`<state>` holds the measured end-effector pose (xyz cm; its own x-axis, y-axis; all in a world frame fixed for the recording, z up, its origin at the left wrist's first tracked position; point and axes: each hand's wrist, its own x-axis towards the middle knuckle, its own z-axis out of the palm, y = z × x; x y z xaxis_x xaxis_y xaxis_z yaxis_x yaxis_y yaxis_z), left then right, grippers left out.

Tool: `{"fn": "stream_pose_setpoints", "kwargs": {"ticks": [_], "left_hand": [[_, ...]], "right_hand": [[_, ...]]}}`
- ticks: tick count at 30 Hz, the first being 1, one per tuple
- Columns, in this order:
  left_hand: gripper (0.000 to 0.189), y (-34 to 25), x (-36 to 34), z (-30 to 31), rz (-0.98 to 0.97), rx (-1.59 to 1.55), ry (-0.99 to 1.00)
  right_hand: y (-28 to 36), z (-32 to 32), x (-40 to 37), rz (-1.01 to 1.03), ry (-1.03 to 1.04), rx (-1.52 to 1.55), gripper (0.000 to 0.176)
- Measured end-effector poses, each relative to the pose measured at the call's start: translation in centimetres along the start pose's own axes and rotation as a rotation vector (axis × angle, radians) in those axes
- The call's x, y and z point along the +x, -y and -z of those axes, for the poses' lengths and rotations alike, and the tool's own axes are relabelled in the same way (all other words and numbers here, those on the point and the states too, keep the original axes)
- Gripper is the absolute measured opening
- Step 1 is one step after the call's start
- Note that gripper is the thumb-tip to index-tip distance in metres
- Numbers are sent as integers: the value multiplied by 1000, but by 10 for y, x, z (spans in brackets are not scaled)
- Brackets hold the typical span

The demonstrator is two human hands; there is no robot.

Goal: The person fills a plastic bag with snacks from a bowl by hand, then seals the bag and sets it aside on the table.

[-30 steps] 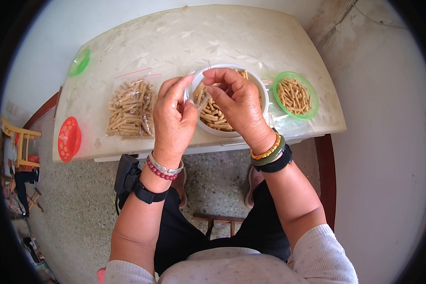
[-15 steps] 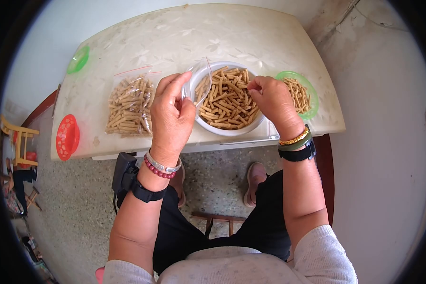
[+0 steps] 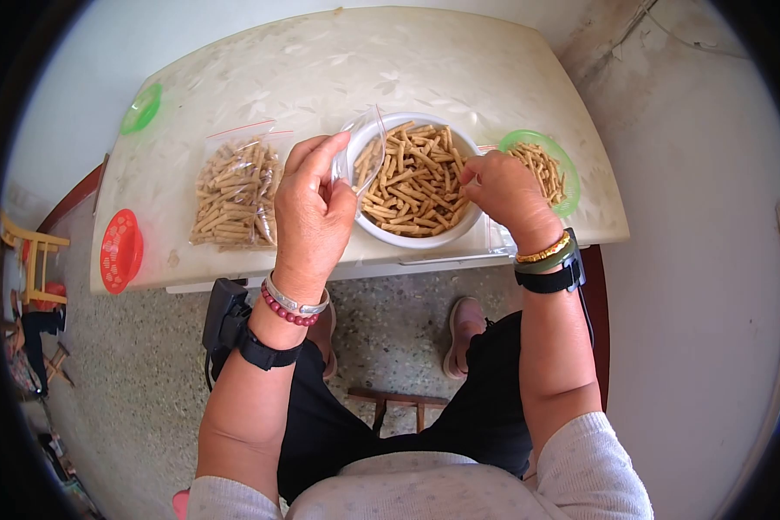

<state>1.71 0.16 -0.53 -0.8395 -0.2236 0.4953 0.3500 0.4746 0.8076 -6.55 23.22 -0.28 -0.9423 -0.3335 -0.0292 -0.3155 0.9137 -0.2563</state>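
Note:
My left hand (image 3: 315, 204) is closed on a clear plastic zip bag (image 3: 373, 143), which it holds upright with its mouth over the left side of a white basin (image 3: 477, 222). Short, tan, stick-shaped snacks (image 3: 412, 182) fill the basin. Over the basin's right rim, my right hand (image 3: 510, 192) has its thumb and fingers pinched together; whatever may be between them is hidden. Just beyond that hand stands a green plastic basket (image 3: 573, 192) with thinner stick pieces (image 3: 542, 170) in it.
Filled zip bags (image 3: 232, 195) of sticks lie left of my left hand. A red basket (image 3: 122, 251) and a green dish (image 3: 141, 109) sit at the table's left edge. Flat clear plastic (image 3: 499, 239) lies under my right wrist. A wall (image 3: 693, 260) stands on the right.
My right hand has shifted a little right and down, from over the sticks toward the basin's rim. My left hand and the bag have hardly moved.

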Motion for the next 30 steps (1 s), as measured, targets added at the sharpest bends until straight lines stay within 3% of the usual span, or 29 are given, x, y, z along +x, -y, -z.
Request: {"fn": "stream_pose_setpoints", "kwargs": {"ticks": [10, 12, 13, 15, 16, 21, 28, 30], "left_hand": [[48, 2, 0, -1, -3, 14, 14], [48, 2, 0, -1, -4, 9, 11], [48, 2, 0, -1, -3, 9, 11], [48, 0, 0, 0, 1, 15, 12], [48, 0, 0, -1, 2, 15, 11], [47, 1, 0, -2, 3, 6, 11], [47, 2, 0, -3, 5, -12, 13], [47, 1, 0, -3, 11, -26, 10]], "right_hand": [[4, -9, 4, 17, 7, -31, 14], [3, -11, 3, 80, -76, 270, 12], [4, -10, 3, 80, -76, 269, 12], [8, -7, 2, 85, -42, 665, 10], [10, -7, 2, 86, -42, 664, 10], [20, 0, 0, 29, 199, 1509, 12], [22, 0, 0, 2, 348, 1985, 19], [26, -3, 2, -173, 265, 1968, 19]]}}
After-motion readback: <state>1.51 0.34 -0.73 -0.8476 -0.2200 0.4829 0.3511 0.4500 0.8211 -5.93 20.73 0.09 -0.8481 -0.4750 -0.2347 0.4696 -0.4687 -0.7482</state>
